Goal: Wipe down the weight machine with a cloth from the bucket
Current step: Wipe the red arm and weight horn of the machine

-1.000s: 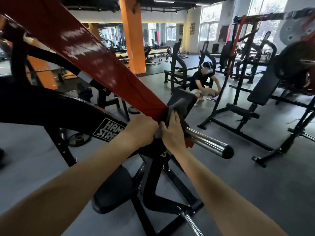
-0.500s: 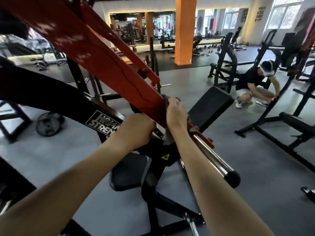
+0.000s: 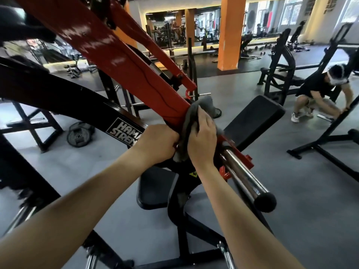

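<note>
The right hand [image 3: 204,136] is pressing a grey cloth [image 3: 206,104] against the lower end of the weight machine's red lever arm [image 3: 124,61], its fingers held together and curving over the fabric so that the cloth is wrapping round the arm's edge. The left hand [image 3: 157,142] is gripping the same end of the arm from the other side with its fingers curled under, touching the cloth's hanging corner. Just below both hands a chrome weight horn [image 3: 242,175] is sticking out of the arm toward the camera, ending in a black cap. Behind the left wrist the machine's black frame [image 3: 58,94] is carrying a partly hidden label [image 3: 124,131]. Under the arms the black seat pad [image 3: 155,189] is showing, and the back pad [image 3: 252,117] is tilting up beyond it. On the grey floor, weight plates [image 3: 79,134] are lying left of the frame, and at the far right a person [image 3: 314,94] is crouching beside another rack, beyond an orange pillar [image 3: 231,35].
</note>
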Motion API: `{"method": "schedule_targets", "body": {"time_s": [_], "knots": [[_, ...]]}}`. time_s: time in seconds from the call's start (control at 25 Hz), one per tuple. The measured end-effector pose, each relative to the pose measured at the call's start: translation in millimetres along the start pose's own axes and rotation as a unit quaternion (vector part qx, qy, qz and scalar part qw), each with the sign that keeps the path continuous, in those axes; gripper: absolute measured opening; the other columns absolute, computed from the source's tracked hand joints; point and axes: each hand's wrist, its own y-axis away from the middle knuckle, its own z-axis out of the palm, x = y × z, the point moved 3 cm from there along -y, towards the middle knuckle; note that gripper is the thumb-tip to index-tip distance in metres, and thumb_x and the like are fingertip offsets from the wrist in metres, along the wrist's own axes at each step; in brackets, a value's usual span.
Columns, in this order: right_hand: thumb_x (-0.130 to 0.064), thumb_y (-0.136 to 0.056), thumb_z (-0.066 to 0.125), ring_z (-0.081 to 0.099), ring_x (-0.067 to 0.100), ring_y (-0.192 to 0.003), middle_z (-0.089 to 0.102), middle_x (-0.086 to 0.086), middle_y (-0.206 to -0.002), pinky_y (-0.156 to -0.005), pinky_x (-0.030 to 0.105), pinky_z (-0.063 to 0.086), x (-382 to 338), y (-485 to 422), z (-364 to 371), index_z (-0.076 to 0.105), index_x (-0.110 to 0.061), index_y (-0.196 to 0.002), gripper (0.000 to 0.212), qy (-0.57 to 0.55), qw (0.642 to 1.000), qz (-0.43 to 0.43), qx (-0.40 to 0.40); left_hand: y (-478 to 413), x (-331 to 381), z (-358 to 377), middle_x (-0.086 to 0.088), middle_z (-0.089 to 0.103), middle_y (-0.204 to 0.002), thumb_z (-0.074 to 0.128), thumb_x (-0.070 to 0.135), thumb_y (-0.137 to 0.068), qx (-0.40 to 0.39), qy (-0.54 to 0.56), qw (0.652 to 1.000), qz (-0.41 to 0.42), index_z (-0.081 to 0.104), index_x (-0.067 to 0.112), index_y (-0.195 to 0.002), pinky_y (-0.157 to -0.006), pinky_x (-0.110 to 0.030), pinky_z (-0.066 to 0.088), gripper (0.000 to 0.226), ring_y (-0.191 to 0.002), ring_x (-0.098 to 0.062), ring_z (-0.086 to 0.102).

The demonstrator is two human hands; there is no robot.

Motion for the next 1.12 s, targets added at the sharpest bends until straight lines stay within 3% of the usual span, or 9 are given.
{"method": "schedule_targets", "body": {"time_s": [0.08,0.2,0.36,0.48,0.6,0.76,0.88,1.0,1.12], "knots": [[-0.015,-0.104,0.040,0.044,0.022,-0.142,0.055,0.008,-0.148,-0.122,0.044,0.032,20,6,-4,0.049,-0.011,-0.149,0.046,0.035,0.999,0.009,0.035,5,-1,-1,0.001,0.064,-0.085,0.049,0.028,-0.085,-0.007,0.000,1.000,0.005,0.066,0.020,-0.083,-0.056,-0.033,0.037,0.019,-0.080,-0.024,0.063],[-0.010,-0.102,0.044,0.046,0.027,-0.141,0.058,0.011,-0.144,-0.121,0.049,0.032,15,12,-2,0.055,-0.006,-0.144,0.044,0.040,0.987,0.107,0.109,15,-7,-4,0.000,0.066,-0.095,0.047,0.030,-0.090,-0.016,0.018,1.000,0.013,0.074,0.027,-0.101,-0.067,-0.035,0.051,0.029,-0.089,-0.024,0.065],[-0.010,-0.103,0.048,0.040,0.027,-0.143,0.054,0.011,-0.147,-0.125,0.039,0.022,-9,16,11,0.053,-0.006,-0.144,0.042,0.074,0.991,0.055,0.095,22,-7,-12,-0.003,0.064,-0.094,0.050,0.029,-0.095,-0.033,0.041,0.998,0.029,0.074,0.024,-0.104,-0.069,-0.037,0.051,0.026,-0.087,-0.025,0.063],[-0.013,-0.103,0.052,0.042,0.031,-0.139,0.053,0.012,-0.144,-0.119,0.047,0.036,15,30,-4,0.057,-0.007,-0.140,0.037,0.115,0.984,0.077,0.111,30,-12,-14,-0.003,0.061,-0.089,0.052,0.029,-0.096,-0.034,0.081,0.996,0.034,0.075,0.023,-0.105,-0.072,-0.041,0.053,0.026,-0.082,-0.023,0.061],[-0.010,-0.100,0.054,0.051,0.031,-0.118,0.056,0.013,-0.125,-0.102,0.045,0.048,10,30,-12,0.063,-0.005,-0.124,0.026,0.143,0.977,0.091,0.130,31,-14,-15,-0.005,0.061,-0.093,0.052,0.028,-0.097,-0.041,0.090,0.994,0.042,0.074,0.023,-0.110,-0.072,-0.038,0.052,0.026,-0.080,-0.023,0.057],[-0.007,-0.096,0.052,0.058,0.027,-0.107,0.058,0.011,-0.116,-0.089,0.038,0.054,-15,29,1,0.055,-0.007,-0.113,0.017,0.135,0.990,0.006,0.039,28,-13,-17,-0.004,0.059,-0.086,0.051,0.029,-0.093,-0.045,0.074,0.995,0.043,0.074,0.023,-0.101,-0.072,-0.042,0.054,0.025,-0.082,-0.028,0.062],[-0.012,-0.098,0.058,0.060,0.030,-0.113,0.060,0.012,-0.121,-0.095,0.041,0.055,8,52,3,0.055,-0.007,-0.116,0.018,0.199,0.980,0.010,-0.012,31,-15,-18,0.000,0.055,-0.087,0.051,0.030,-0.094,-0.053,0.087,0.994,0.043,0.074,0.025,-0.105,-0.075,-0.042,0.054,0.026,-0.086,-0.027,0.062],[-0.015,-0.097,0.063,0.062,0.033,-0.110,0.063,0.013,-0.117,-0.090,0.045,0.058,6,54,3,0.058,-0.006,-0.114,0.020,0.237,0.972,0.011,-0.004,34,-17,-17,0.000,0.056,-0.094,0.052,0.030,-0.095,-0.046,0.103,0.993,0.044,0.074,0.027,-0.107,-0.076,-0.040,0.053,0.025,-0.087,-0.026,0.061],[-0.023,-0.095,0.061,0.066,0.032,-0.089,0.066,0.011,-0.102,-0.069,0.044,0.059,-14,34,6,0.061,-0.008,-0.103,0.017,0.298,0.951,-0.084,0.020,31,-19,-16,0.001,0.057,-0.089,0.052,0.029,-0.092,-0.047,0.113,0.991,0.050,0.074,0.027,-0.100,-0.073,-0.040,0.054,0.023,-0.085,-0.027,0.062]]}}
